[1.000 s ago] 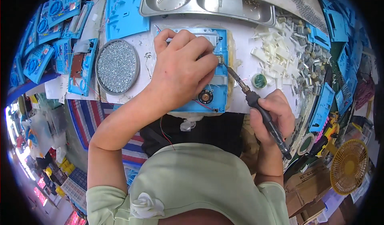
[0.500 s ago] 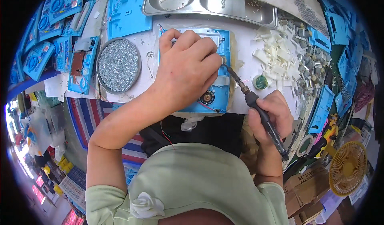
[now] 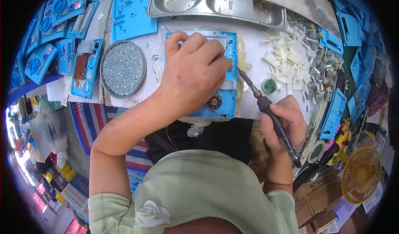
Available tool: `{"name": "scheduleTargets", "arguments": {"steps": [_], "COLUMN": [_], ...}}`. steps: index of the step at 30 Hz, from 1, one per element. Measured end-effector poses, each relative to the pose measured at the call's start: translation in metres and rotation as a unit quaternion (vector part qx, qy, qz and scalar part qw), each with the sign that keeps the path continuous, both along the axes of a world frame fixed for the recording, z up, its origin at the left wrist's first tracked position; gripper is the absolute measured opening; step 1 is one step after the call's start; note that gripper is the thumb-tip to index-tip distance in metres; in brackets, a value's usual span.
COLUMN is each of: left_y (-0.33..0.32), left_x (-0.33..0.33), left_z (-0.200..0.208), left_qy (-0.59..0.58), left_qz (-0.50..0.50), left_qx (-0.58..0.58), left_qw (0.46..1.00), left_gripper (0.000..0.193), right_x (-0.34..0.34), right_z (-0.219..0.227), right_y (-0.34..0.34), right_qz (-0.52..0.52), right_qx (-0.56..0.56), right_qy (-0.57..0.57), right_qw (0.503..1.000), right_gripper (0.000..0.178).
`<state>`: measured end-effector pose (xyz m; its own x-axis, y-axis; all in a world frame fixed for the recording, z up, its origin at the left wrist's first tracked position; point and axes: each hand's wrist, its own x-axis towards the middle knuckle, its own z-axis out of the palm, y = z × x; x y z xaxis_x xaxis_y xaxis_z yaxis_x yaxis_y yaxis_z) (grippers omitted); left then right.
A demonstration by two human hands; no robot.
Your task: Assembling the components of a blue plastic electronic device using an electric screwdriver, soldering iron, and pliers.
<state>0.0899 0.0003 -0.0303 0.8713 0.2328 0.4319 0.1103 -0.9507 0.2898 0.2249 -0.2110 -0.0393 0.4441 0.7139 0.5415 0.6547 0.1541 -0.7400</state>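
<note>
My right hand is wrapped round the black handle of a soldering iron. Its thin tip points up and left, at the right edge of a blue plastic casing, slightly apart from a small metal part there. Over the casing lies my left hand, fingers curled down and closed; whatever they pinch is hidden beneath them. Below that hand, a small round black speaker with a red wire sits in the casing. Just right of the iron's tip stands a small round pot with green contents.
A round dish of small metal screws is at the left, beside wired blue casings. A steel tray stands at the back. White plastic pieces and grey metal pieces are heaped at the right, beyond them a yellow fan.
The soldering iron's tip has drawn back a little to the right, off the small metal part, as my right hand shifted slightly right. My left hand stays nearly still.
</note>
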Motion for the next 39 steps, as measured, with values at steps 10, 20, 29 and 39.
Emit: {"name": "scheduleTargets", "arguments": {"steps": [10,20,29,39], "left_y": [0.000,0.006,0.057,0.012], "left_x": [-0.001,-0.008,-0.062,-0.029], "left_z": [-0.001,0.009,0.045,0.011], "left_qy": [-0.001,-0.021,0.222,-0.062], "left_qz": [0.000,0.023,-0.001,0.119], "left_qx": [0.017,-0.001,0.101,-0.570], "left_qw": [1.000,1.000,0.970,0.811], "left_gripper": [0.013,0.040,0.027,0.005], "right_x": [0.003,0.002,0.008,-0.026], "right_z": [0.000,0.003,0.009,0.022], "right_y": [-0.002,-0.002,0.002,0.055], "right_qz": [-0.003,-0.004,-0.005,-0.018], "right_qx": [0.004,-0.005,0.004,-0.010], "right_qy": [0.000,0.004,-0.001,0.302], "right_qw": [1.000,1.000,1.000,0.953], "right_gripper": [0.031,0.030,0.030,0.049]}}
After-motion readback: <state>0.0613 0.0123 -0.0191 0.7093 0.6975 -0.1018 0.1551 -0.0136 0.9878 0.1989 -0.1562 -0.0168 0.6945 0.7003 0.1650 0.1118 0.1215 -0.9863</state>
